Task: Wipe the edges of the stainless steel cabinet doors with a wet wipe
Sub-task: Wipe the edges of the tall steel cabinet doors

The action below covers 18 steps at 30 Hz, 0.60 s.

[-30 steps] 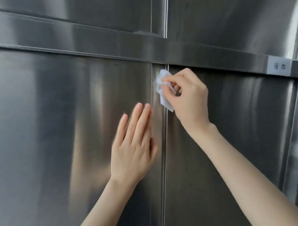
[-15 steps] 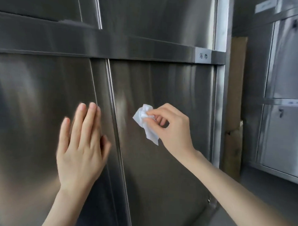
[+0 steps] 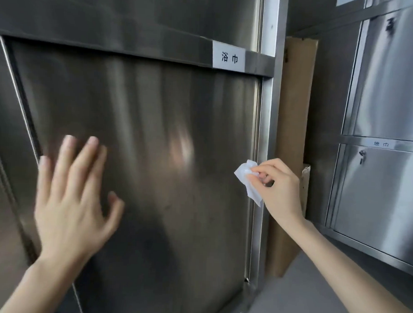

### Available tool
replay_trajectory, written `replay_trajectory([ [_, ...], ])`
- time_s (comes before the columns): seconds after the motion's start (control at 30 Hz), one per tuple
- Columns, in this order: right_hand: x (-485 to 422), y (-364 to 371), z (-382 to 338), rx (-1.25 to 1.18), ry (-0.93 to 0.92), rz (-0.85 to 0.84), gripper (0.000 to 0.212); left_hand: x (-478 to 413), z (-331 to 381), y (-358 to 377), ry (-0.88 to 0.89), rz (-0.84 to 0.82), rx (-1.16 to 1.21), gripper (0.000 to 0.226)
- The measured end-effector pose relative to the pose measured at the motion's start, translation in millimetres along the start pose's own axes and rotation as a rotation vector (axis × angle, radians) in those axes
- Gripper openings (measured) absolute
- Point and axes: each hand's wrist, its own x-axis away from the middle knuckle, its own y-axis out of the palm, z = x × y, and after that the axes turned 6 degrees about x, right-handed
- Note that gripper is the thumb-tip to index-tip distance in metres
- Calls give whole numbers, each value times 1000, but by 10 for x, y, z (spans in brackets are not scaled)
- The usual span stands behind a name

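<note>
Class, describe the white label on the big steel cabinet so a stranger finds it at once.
Start at the large steel cabinet door. Follow the horizontal rail above it rightwards. The label sits at its right end: white, two dark characters, the only tag on this cabinet.

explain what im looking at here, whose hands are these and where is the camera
The camera sits on a person's head, looking forward and down, so the hands are the wearer's own. No machine is involved. They face a steel cabinet door, standing upright. The left hand is open with fingers spread against the door; it is blurred. The right hand pinches a crumpled white wet wipe at the door's right edge. Above is a white label with printed characters. Right of the cabinet stands brown cardboard, then more steel doors.
</note>
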Motion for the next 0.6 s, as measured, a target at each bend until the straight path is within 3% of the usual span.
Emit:
replay_trajectory([
  [0.03, -41, -15, 124, -4, -9, -6, 6, 27, 302, 155, 78, 48, 33, 71],
  [0.1, -158, -32, 365, -13, -42, -21, 6, -151, 961, 460, 207, -10, 41, 65],
  [0.2, -373, -3, 708, -41, -123, -61, 6, -466, 1627, 1003, 227, -99, -98, 57],
  [0.37, -847, 194, 1231, -120, -264, -27, 9, -961, 2005, 1706, 218, -57, -317, 56],
  [0.47, -1129, 362, 1386, -188, -332, 19, 11, -1147, 1896, 1848, 172, -42, -380, 54],
  [0.6, -1390, 595, 1420, -282, -394, 41, 10, -1109, 1685, 1896, 237, 27, -417, 57],
])
